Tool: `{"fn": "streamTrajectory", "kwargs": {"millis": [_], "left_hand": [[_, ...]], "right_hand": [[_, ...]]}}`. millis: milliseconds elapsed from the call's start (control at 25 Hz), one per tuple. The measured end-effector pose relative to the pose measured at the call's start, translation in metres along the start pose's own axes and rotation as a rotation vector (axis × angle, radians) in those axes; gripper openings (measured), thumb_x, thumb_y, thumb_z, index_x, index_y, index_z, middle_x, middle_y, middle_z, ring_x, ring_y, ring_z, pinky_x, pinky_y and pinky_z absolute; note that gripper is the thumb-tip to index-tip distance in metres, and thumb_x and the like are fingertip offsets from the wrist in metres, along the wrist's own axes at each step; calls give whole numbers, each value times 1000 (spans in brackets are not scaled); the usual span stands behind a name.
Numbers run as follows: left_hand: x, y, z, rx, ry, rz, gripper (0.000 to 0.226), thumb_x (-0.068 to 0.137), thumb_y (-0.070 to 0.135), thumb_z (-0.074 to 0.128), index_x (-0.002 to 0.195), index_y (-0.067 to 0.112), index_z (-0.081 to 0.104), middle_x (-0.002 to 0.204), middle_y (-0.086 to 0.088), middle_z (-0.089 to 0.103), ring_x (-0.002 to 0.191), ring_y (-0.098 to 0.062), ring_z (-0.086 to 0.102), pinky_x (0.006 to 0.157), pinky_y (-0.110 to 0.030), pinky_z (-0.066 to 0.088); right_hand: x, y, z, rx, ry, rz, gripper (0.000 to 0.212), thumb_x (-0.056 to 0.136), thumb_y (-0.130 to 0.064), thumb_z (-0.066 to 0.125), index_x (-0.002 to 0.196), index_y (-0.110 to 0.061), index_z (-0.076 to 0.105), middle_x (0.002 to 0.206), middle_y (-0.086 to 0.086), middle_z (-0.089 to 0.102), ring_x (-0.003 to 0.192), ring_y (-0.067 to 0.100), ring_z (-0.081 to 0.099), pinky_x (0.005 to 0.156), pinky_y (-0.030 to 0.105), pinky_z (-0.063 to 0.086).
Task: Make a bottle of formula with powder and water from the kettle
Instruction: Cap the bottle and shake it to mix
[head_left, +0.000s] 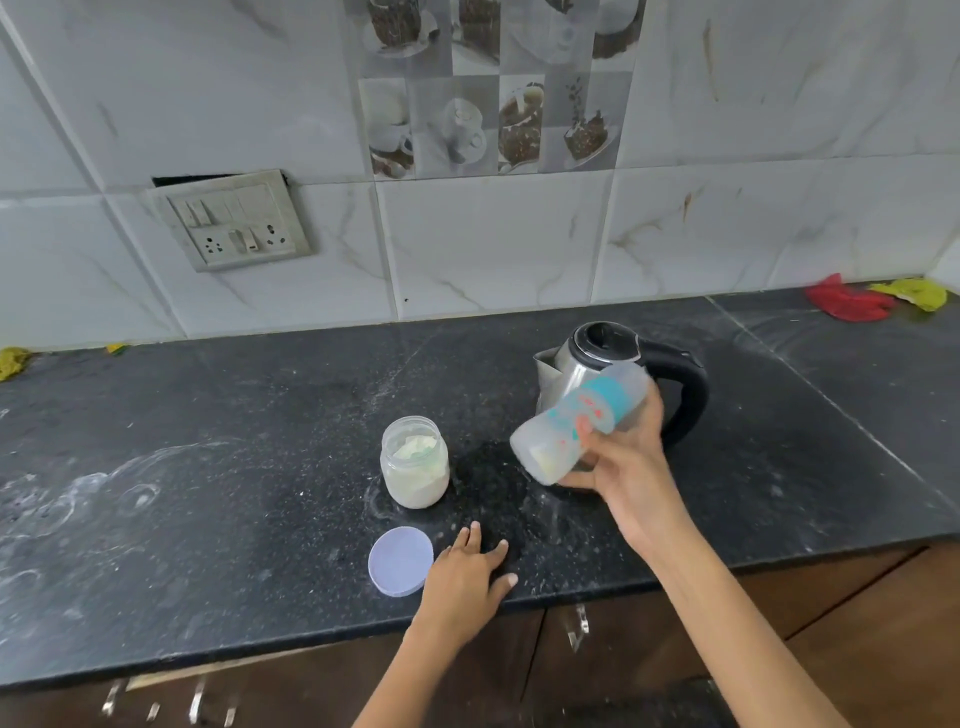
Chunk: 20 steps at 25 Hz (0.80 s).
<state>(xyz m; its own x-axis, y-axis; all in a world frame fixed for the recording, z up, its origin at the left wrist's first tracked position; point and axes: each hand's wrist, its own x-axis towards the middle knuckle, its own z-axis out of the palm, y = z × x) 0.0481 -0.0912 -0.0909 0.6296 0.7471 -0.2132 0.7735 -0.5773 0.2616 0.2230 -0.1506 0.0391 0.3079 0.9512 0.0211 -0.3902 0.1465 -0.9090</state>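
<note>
Two hands at work: the right hand (621, 457) clamps a tilted baby bottle (579, 422) before the kettle (608, 364), apparently mixing, while the left hand (467, 574) rests flat, fingers apart, by the powder jar's lid (400, 561).

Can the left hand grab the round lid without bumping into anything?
Probably yes. The left hand lies flat on the counter right beside the pale lid, empty, with nothing between them. The powder jar stands farther back.
</note>
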Motion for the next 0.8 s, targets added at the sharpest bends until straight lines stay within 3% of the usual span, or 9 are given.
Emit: {"fn": "streamTrajectory", "kwargs": {"millis": [120, 240, 360, 520, 640, 800], "left_hand": [[0, 3, 2, -48, 3, -34, 50, 99, 47, 34, 146, 28, 33, 158, -11, 14, 146, -23, 11, 110, -36, 30], [1, 1, 0, -94, -22, -35, 49, 100, 44, 35, 145, 27, 35, 158, -12, 12, 146, -24, 10, 110, -38, 30], [0, 3, -3, -137, -4, -47, 45, 99, 42, 38, 141, 26, 44, 156, -11, 23, 143, -26, 22, 108, -36, 33], [5, 2, -1, -203, 17, -69, 45, 100, 40, 39, 141, 23, 44, 156, -10, 22, 144, -26, 21, 112, -36, 27], [7, 4, 0, -262, 86, -39, 45, 97, 37, 46, 139, 20, 47, 149, -5, 38, 136, -25, 36, 111, -33, 30], [9, 2, 5, -241, 32, -82, 46, 98, 40, 43, 141, 24, 44, 155, -10, 26, 143, -27, 23, 111, -33, 27]], "right_hand": [[-6, 5, 8, -55, -52, 97, 84, 73, -5, 73, 133, -47, 34, 124, 12, 59, 101, 28, 70, 61, 47, 60], [-2, 3, 3, 96, 23, 32, 72, 77, -5, 67, 133, -40, 38, 128, 12, 55, 103, 31, 69, 66, 56, 59], [-9, 10, 9, 8, -108, 145, 83, 76, -8, 73, 139, -42, 32, 133, 17, 53, 107, 35, 67, 64, 54, 60], [-9, 16, 14, 104, 9, 106, 78, 77, -11, 69, 140, -40, 31, 131, 16, 57, 99, 32, 71, 64, 53, 60], [-14, 19, 21, -18, -129, 171, 78, 76, -9, 71, 134, -46, 35, 120, 9, 66, 102, 32, 70, 65, 52, 61], [-9, 15, 18, 143, 5, 109, 74, 77, -11, 69, 137, -38, 35, 126, 12, 60, 103, 32, 70, 64, 51, 60]]}}
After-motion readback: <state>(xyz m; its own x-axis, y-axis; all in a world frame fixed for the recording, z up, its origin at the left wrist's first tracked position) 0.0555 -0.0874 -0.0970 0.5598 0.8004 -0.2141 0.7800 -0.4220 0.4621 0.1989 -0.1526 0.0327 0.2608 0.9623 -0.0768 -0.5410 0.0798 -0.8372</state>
